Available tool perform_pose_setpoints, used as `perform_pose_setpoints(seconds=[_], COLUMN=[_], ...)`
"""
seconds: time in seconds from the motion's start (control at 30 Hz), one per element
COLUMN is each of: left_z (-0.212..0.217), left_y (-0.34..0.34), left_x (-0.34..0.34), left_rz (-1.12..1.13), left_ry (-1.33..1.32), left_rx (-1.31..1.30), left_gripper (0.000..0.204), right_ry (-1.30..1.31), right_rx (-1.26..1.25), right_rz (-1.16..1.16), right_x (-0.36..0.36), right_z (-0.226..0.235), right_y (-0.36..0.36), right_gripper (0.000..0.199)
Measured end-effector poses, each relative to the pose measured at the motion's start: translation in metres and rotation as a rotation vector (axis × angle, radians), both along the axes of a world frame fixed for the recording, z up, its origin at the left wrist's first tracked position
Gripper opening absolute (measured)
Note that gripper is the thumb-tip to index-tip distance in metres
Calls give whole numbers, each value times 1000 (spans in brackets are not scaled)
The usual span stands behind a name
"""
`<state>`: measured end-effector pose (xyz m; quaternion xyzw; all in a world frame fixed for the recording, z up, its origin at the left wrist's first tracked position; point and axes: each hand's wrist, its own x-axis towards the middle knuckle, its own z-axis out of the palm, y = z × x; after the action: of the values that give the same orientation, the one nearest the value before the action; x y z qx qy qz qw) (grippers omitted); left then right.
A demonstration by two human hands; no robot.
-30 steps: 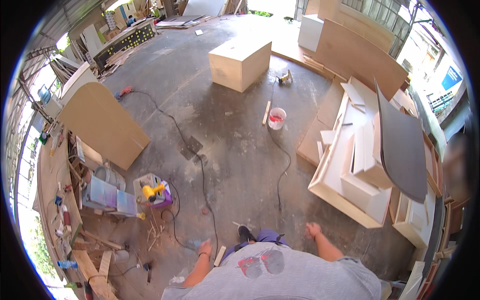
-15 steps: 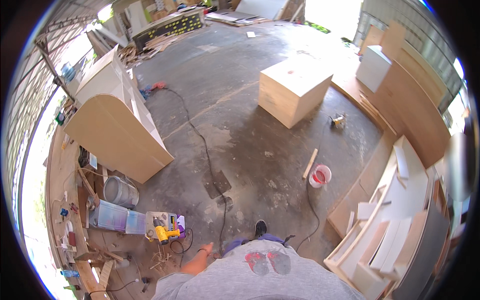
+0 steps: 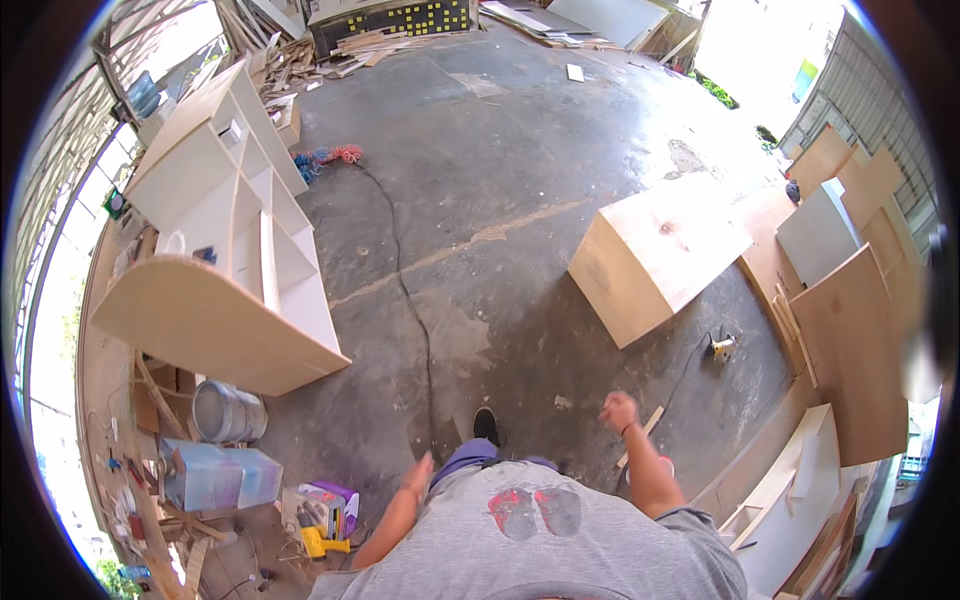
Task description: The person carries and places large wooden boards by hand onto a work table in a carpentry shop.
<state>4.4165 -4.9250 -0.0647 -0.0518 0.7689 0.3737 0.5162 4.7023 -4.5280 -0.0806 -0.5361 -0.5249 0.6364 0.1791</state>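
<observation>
With the left hand point(image 3: 417, 474) loosely extended and the right hand point(image 3: 619, 410) curled, how tightly I cannot tell, near a wooden strip point(image 3: 655, 419), the pale box point(image 3: 660, 258) stands toward the floor's point(image 3: 500, 300) right edge, visible sides seemingly fitted, remaining work unclear.

A smooth grey concrete floor point(image 3: 520, 130), stained and patched, spreads through the workshop. Daylight floods a wide opening point(image 3: 765, 45) at the far right, beside a corrugated metal wall point(image 3: 885, 110). Metal latticework point(image 3: 60, 150) lines the left, above a long wooden surface point(image 3: 97, 390). A curved-ended shelving unit point(image 3: 225, 325) and a boxy plywood cabinet point(image 3: 620, 280) stand on the floor.
</observation>
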Motion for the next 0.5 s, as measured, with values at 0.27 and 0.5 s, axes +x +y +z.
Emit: perform_pose_setpoints(seconds=[0.27, 0.5], left_z=[408, 488], left_y=[369, 553], left_x=[-140, -244], left_rz=[-765, -744], left_ry=[-262, -504], left_rx=[1591, 2068], left_gripper=[51, 52], right_ry=[-831, -1035], right_rx=[-135, 165], right_rz=[670, 962], right_x=[20, -112], right_z=[-96, -91], right_y=[-17, 180], right_gripper=[19, 23])
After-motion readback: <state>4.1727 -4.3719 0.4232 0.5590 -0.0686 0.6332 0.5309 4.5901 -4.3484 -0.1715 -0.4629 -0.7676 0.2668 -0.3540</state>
